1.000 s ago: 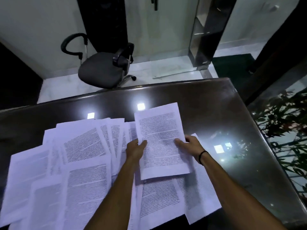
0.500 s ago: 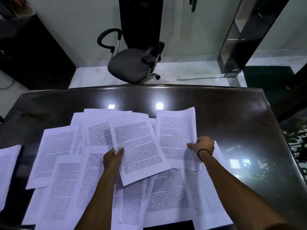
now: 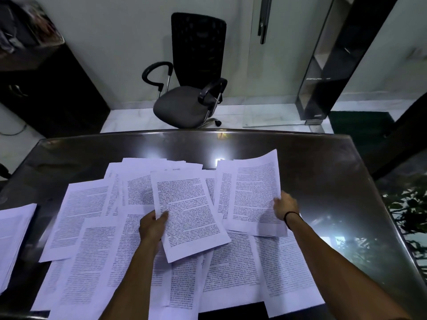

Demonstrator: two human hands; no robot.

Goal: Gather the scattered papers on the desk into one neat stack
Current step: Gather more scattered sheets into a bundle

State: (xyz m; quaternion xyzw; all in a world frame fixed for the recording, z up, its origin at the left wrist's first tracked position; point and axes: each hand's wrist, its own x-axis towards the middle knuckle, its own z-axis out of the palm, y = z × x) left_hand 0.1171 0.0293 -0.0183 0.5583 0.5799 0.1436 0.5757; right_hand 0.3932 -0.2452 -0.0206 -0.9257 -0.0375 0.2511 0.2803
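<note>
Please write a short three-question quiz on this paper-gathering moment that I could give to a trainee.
1. True or false: the left hand grips a single printed sheet.
2. What does the right hand hold? A) a pen B) the small stack of sheets C) nothing
3. Fill in: beyond the desk stands an empty office ____.

Key: 1 true, its thumb lies on top of the sheet. 2 B, held at the right edge. 3 chair.

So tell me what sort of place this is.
Most likely an office: a glossy dark desk spread with printed papers, a black swivel chair on the far side, and a dark cabinet against the wall.
</note>
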